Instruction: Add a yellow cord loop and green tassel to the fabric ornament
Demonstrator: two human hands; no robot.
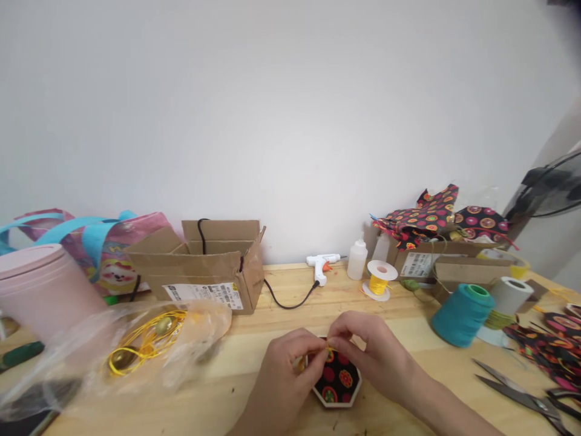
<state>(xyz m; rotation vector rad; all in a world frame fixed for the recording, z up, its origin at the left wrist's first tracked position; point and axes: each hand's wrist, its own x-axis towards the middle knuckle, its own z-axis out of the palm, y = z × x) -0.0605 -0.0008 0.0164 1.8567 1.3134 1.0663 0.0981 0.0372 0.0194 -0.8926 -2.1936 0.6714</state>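
Observation:
In the head view, a small octagonal piece (338, 381) with a pale rim and black patterned fabric lies on the wooden table, partly covered by my hands. At its upper left edge my left hand (293, 369) is pinched, thumb against fingers. My right hand (367, 348) pinches at the top edge, its fingertips close to those of the left. A bit of yellow cord (330, 347) shows between the fingertips; both hands seem to hold it, though most of it is hidden.
Left are a plastic bag (200, 327) with yellow cord, an open cardboard box (209, 272) and a pink bin (49, 290). Behind stand a glue gun (320, 266), a bottle (357, 259) and a yellow spool (379, 283). Right lie a teal thread cone (460, 318) and scissors (521, 393).

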